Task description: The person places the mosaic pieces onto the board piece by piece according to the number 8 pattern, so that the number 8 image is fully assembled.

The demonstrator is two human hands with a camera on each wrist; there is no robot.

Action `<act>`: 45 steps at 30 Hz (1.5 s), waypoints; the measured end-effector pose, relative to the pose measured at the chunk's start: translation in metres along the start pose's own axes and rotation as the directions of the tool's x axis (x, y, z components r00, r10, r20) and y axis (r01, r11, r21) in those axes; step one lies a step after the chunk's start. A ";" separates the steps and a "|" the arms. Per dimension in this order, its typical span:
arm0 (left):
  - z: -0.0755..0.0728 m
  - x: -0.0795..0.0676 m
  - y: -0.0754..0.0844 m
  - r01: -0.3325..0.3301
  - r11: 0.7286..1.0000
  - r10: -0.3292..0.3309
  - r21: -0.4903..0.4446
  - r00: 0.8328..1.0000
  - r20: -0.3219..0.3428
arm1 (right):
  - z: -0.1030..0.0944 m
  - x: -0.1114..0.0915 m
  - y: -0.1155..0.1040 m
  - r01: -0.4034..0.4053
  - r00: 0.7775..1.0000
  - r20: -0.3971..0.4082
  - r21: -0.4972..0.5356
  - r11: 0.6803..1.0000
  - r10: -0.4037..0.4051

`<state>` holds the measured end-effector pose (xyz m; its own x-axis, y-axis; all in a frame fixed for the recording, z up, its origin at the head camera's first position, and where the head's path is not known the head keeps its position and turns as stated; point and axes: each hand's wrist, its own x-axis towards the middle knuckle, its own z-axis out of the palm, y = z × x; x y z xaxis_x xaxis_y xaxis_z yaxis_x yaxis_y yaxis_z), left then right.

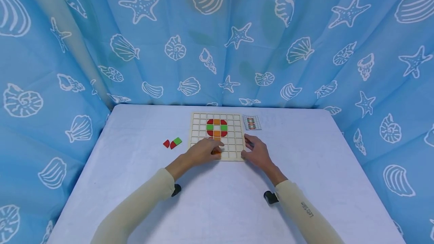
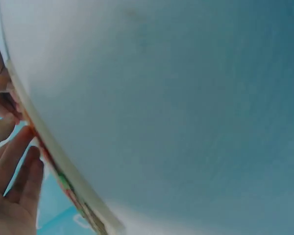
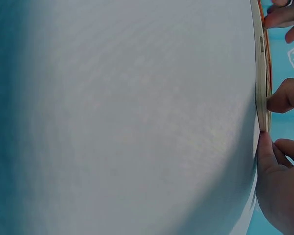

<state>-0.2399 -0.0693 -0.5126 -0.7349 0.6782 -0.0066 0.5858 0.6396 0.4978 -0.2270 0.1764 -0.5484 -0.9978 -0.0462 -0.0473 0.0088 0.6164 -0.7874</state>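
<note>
A square wooden grid board [image 1: 235, 148] lies on the table, with red, green and orange tiles [image 1: 217, 122] forming a ring on its far half. My left hand [image 1: 202, 151] reaches over the board's near half. Its thumb and fingers pinch an orange tile [image 1: 216, 151], partly hidden by the hand. The left wrist view shows the left fingers [image 2: 20, 169] near the board's surface, by the orange tile. My right hand [image 1: 259, 153] holds the board at its near right corner, thumb at the corner and fingers along the right edge. In the right wrist view its thumb [image 3: 266, 152] touches that corner.
Left of the board lie loose red pieces [image 1: 166, 143] and a green piece [image 1: 178, 141]. A small pattern card [image 1: 251, 122] lies by the board's far right corner. A white cloth covers the table [image 1: 217, 206]; a blue shell-print curtain [image 1: 257, 63] hangs around it.
</note>
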 end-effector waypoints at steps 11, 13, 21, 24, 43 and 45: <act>-0.032 -0.024 -0.027 0.069 0.992 -0.059 0.109 0.994 -0.094 | 0.001 0.001 0.002 -0.002 1.000 -0.004 -0.013 1.000 0.002; -0.043 -0.034 -0.037 0.109 0.985 -0.093 0.131 0.988 -0.120 | 0.001 0.001 0.002 -0.001 1.000 -0.001 -0.007 1.000 0.001; -0.072 -0.079 -0.074 0.261 0.918 -0.218 0.297 0.961 -0.170 | 0.002 -0.001 0.001 -0.004 1.000 0.004 -0.001 1.000 0.004; -0.077 -0.089 -0.082 0.363 0.887 -0.339 0.287 0.932 -0.131 | 0.003 0.000 0.002 0.001 1.000 0.000 -0.013 1.000 -0.001; -0.066 -0.083 -0.100 0.432 0.894 -0.423 0.114 0.901 -0.100 | 0.003 0.002 0.001 -0.003 1.000 -0.014 0.004 1.000 0.003; -0.065 -0.081 -0.102 0.428 0.897 -0.418 0.108 0.903 -0.103 | 0.003 0.002 0.001 -0.007 1.000 -0.014 0.003 1.000 0.007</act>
<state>-0.2624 -0.2132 -0.5065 -0.9433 0.3077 -0.1247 0.2484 0.9033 0.3498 -0.2288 0.1748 -0.5509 -0.9986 -0.0309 -0.0439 0.0157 0.6140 -0.7891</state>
